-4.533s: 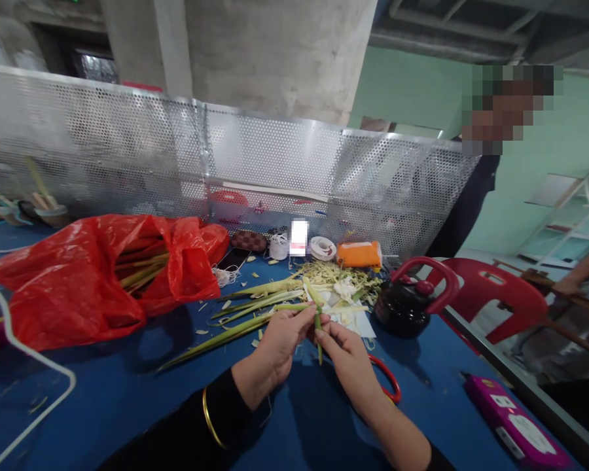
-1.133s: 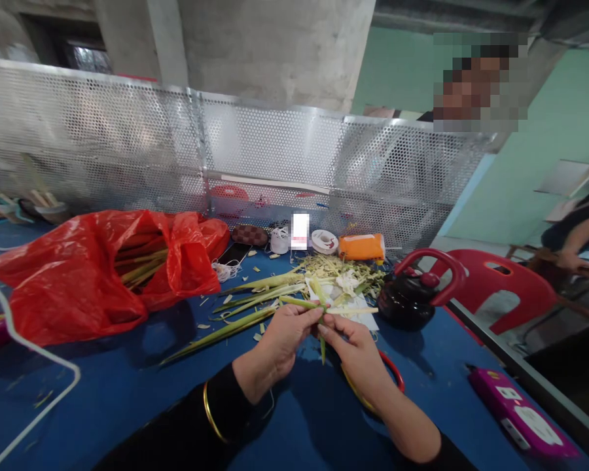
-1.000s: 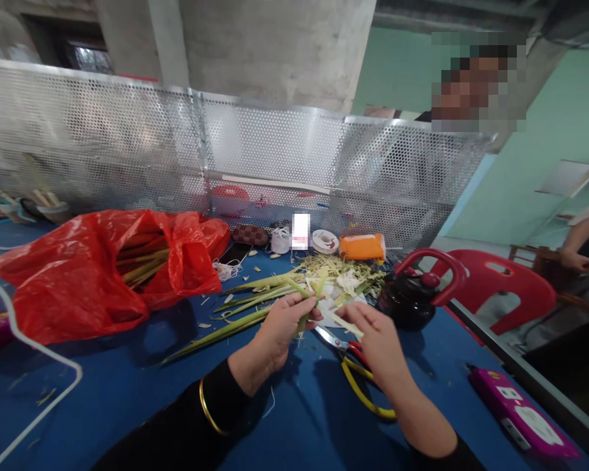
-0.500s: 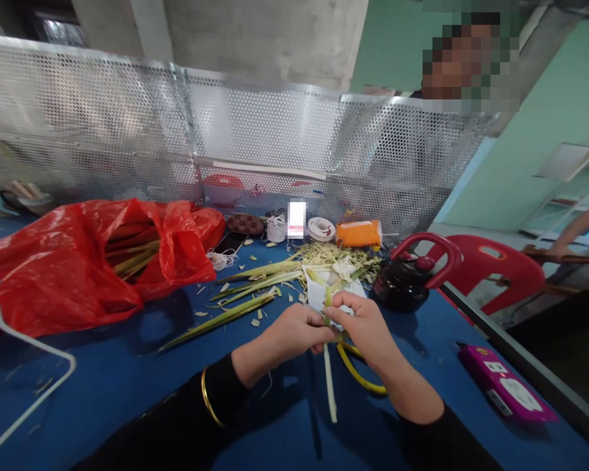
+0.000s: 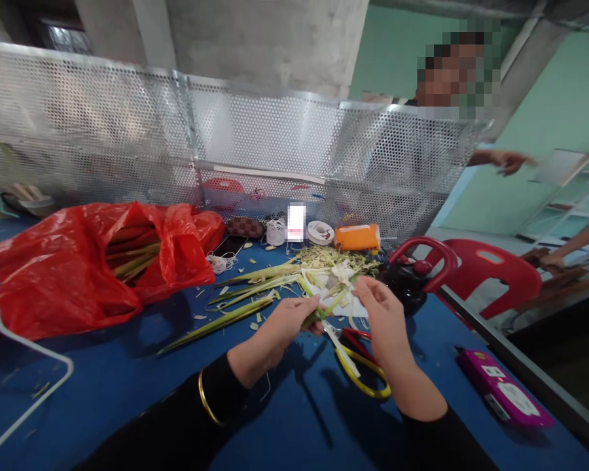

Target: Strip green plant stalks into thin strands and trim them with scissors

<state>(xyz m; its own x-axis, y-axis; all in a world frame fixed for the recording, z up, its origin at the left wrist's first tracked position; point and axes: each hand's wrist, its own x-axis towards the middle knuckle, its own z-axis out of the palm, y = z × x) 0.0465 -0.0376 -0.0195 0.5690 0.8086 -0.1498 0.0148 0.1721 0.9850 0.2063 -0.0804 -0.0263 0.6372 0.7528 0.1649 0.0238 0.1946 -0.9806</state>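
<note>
My left hand (image 5: 283,322) pinches the crossing of a few narrow green palm-leaf strips (image 5: 334,302) above the blue table (image 5: 127,392). One pale strip (image 5: 344,356) hangs down from it toward me. My right hand (image 5: 383,319) holds the far end of a strip between fingertips, just right of the left hand. Red-and-yellow-handled scissors (image 5: 360,366) lie on the table under the right hand. Long green leaves (image 5: 245,297) lie left of the hands.
A red plastic bag (image 5: 69,261) with more leaves sits at the left. A dark teapot with a red handle (image 5: 412,278), leaf scraps (image 5: 334,258), an orange pouch (image 5: 357,237), tape rolls and a phone line the perforated metal screen (image 5: 226,144). A purple box (image 5: 505,396) lies right. Another person stands behind the screen.
My hands drew apart, then came together, and now the right hand has pulled a strip out to the right. The scissors lie uncovered. The person behind the screen has stretched an arm out.
</note>
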